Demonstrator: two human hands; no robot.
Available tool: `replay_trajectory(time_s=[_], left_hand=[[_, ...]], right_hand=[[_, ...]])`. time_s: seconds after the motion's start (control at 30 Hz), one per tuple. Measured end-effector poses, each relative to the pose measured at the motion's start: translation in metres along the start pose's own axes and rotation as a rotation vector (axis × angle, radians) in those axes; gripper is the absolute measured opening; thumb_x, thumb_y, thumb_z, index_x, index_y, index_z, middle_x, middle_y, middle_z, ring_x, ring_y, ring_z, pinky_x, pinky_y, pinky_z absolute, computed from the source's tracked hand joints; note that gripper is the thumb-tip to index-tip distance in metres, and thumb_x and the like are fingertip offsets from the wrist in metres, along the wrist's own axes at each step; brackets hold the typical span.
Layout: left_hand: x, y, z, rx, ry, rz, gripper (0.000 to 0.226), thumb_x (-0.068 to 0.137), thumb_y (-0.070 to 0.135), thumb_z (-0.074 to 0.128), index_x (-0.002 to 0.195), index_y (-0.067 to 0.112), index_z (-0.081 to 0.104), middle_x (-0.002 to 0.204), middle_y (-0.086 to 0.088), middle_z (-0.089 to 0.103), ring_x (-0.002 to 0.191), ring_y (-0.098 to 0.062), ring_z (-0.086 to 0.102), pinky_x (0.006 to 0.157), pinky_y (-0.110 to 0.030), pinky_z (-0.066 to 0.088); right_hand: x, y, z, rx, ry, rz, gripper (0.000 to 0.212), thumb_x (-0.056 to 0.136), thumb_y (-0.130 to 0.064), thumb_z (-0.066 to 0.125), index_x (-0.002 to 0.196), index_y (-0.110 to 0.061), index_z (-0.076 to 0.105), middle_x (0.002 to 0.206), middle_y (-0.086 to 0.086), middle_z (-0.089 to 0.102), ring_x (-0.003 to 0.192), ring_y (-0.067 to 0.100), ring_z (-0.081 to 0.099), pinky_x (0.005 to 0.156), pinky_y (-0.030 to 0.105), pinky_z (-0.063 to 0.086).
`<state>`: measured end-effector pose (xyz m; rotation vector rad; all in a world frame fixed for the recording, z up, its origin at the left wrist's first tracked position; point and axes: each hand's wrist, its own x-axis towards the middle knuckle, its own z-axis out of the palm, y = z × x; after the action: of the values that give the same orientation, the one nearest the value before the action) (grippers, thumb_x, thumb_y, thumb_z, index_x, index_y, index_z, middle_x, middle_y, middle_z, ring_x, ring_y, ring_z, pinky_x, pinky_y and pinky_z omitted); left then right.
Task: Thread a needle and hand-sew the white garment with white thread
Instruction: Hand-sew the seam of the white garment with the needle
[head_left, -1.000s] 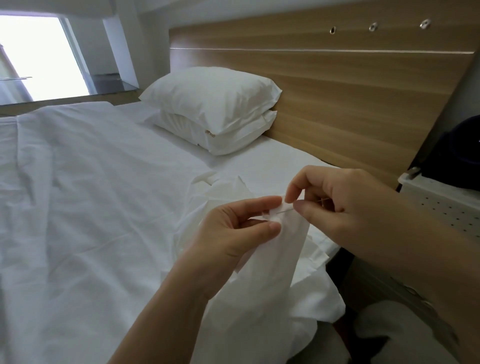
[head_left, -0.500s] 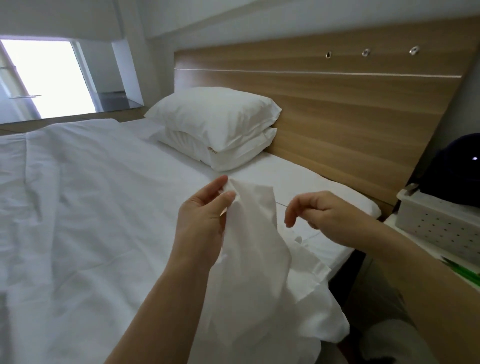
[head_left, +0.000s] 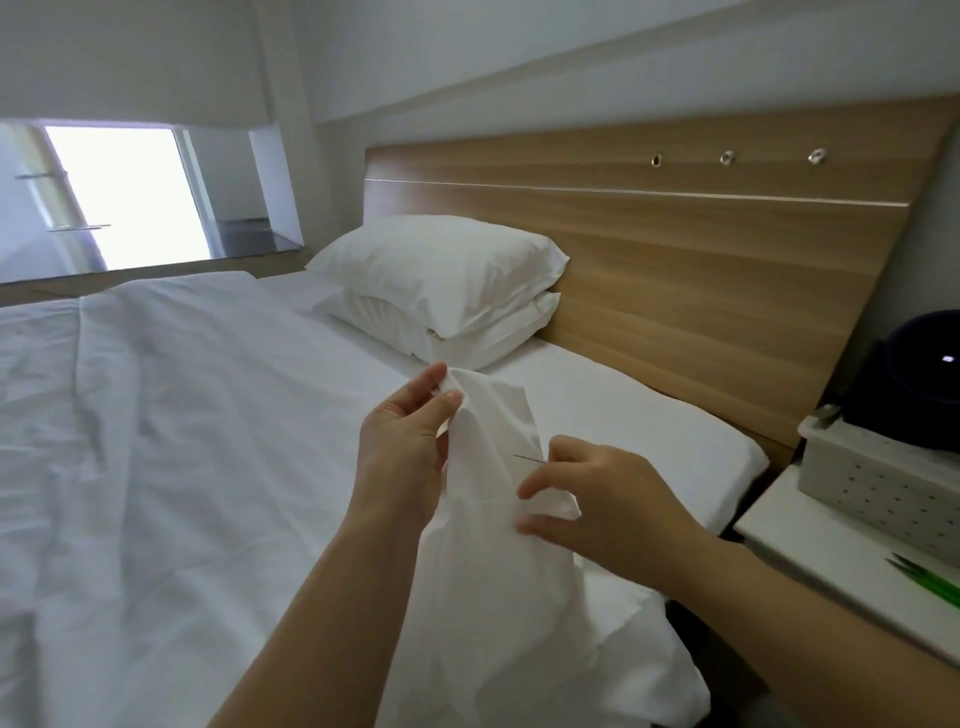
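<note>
The white garment (head_left: 493, 561) hangs in front of me over the edge of the bed. My left hand (head_left: 402, 441) pinches its top edge between thumb and fingers and holds it up. My right hand (head_left: 597, 499) sits lower on the right side of the cloth, pinching a thin needle (head_left: 529, 458) that points left across the fabric, while its lower fingers hold a fold of the garment. The white thread is too fine to make out.
The bed (head_left: 156, 441) with white sheets spreads to the left, two stacked pillows (head_left: 441, 291) lie against the wooden headboard (head_left: 701, 260). At the right, a bedside table (head_left: 831, 551) carries a perforated white box (head_left: 883, 483), a dark round object (head_left: 914, 379) and a green item (head_left: 930, 577).
My left hand lifted the garment's top edge up and away from me. My right hand moved down with the needle and came against the right side of the cloth. The view tilted upward.
</note>
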<state>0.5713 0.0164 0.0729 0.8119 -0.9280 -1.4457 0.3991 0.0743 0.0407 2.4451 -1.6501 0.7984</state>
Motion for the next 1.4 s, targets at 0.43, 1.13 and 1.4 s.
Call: replay_trajectory(time_s=[0.43, 1.13, 1.4], left_hand=[[0.008, -0.008, -0.004, 0.004, 0.004, 0.000, 0.035, 0.092, -0.001, 0.058, 0.126, 0.009, 0.060, 0.108, -0.008, 0.070, 0.085, -0.012, 0.073, 0.072, -0.024, 0.058], [0.020, 0.005, 0.010, 0.106, 0.004, 0.056, 0.034, 0.092, 0.003, 0.060, 0.124, 0.014, 0.062, 0.116, -0.002, 0.068, 0.093, -0.011, 0.069, 0.068, -0.018, 0.056], [0.027, 0.007, 0.004, 0.085, 0.027, 0.059, 0.036, 0.092, 0.001, 0.059, 0.127, 0.011, 0.060, 0.116, -0.005, 0.067, 0.096, -0.016, 0.069, 0.077, -0.026, 0.055]], right_hand=[[0.075, 0.004, -0.071, 1.619, 0.500, 0.769, 0.019, 0.096, -0.007, 0.053, 0.078, -0.008, 0.049, 0.054, -0.003, 0.043, 0.043, 0.007, 0.055, 0.038, 0.015, 0.034], [0.129, 0.042, -0.090, -0.151, 0.634, 0.030, 0.015, 0.092, -0.011, 0.056, 0.078, -0.012, 0.054, 0.071, 0.000, 0.058, 0.061, 0.013, 0.047, 0.112, 0.056, 0.023], [0.126, 0.098, -0.137, -0.623, 0.532, 0.271, 0.011, 0.092, -0.013, 0.057, 0.086, -0.004, 0.060, 0.082, 0.013, 0.066, 0.077, 0.031, 0.064, 0.116, 0.054, 0.009]])
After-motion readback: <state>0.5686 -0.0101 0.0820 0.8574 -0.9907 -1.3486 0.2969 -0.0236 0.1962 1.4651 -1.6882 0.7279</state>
